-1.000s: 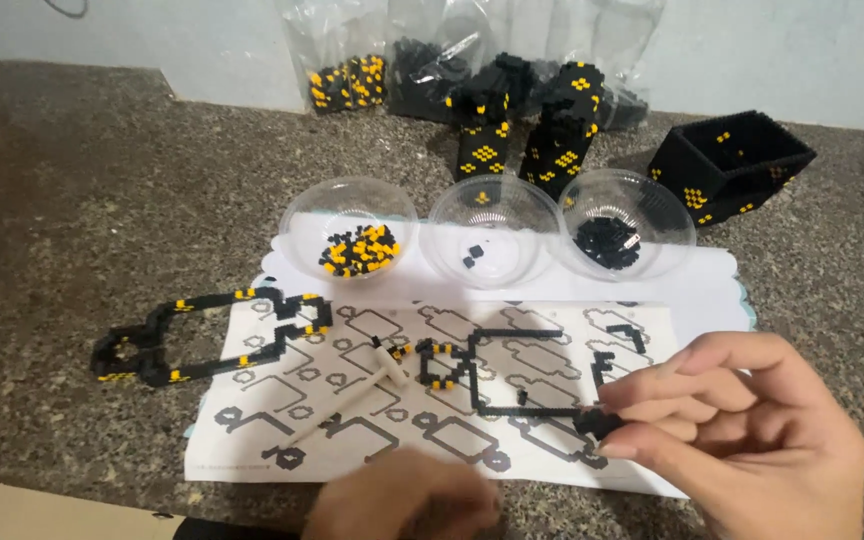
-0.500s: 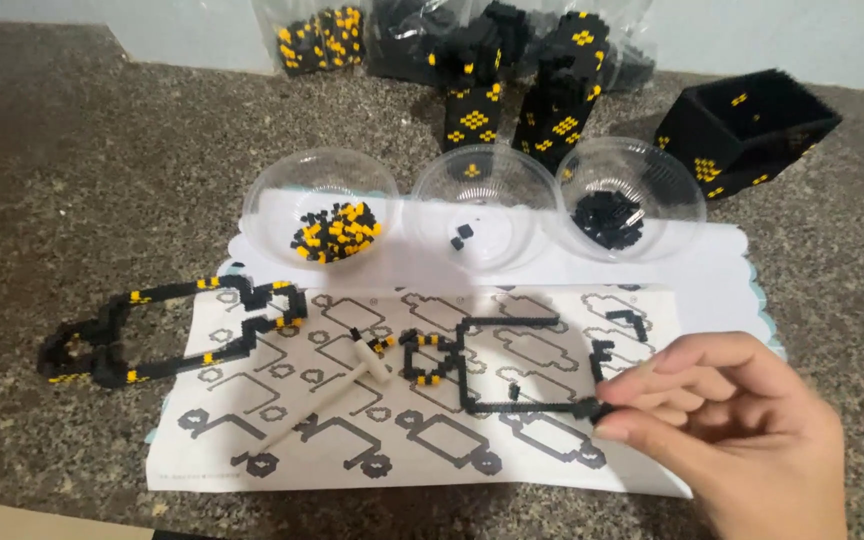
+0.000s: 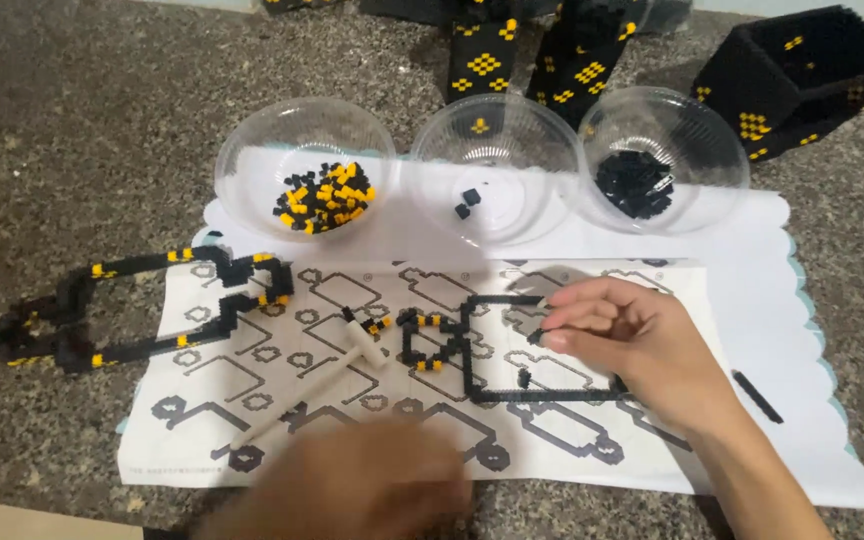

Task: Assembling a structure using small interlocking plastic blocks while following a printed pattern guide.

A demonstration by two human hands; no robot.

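My right hand (image 3: pixel 632 345) hovers over the printed pattern sheet (image 3: pixel 252 400), inside a rectangular outline of black bricks (image 3: pixel 472 350). Its fingertips are pinched together on what looks like a small black brick (image 3: pixel 536 336). A smaller black and yellow brick shape (image 3: pixel 422 335) joins the outline's left side. My left hand (image 3: pixel 352 490) is a blur at the bottom edge, close to a white hammer-like tool (image 3: pixel 317 395) lying on the sheet; its fingers cannot be made out.
A long black and yellow brick loop (image 3: pixel 132 300) lies off the sheet's left side. Three clear bowls stand behind: mixed bricks (image 3: pixel 302 165), nearly empty (image 3: pixel 492 160), black bricks (image 3: pixel 662 150). A black brick box (image 3: pixel 802 75) stands far right, a black strip (image 3: pixel 757 397) near my wrist.
My right hand has moved left from the outline's right edge to its inside. My left hand has come back into view at the bottom. The camera has tilted closer to the table.
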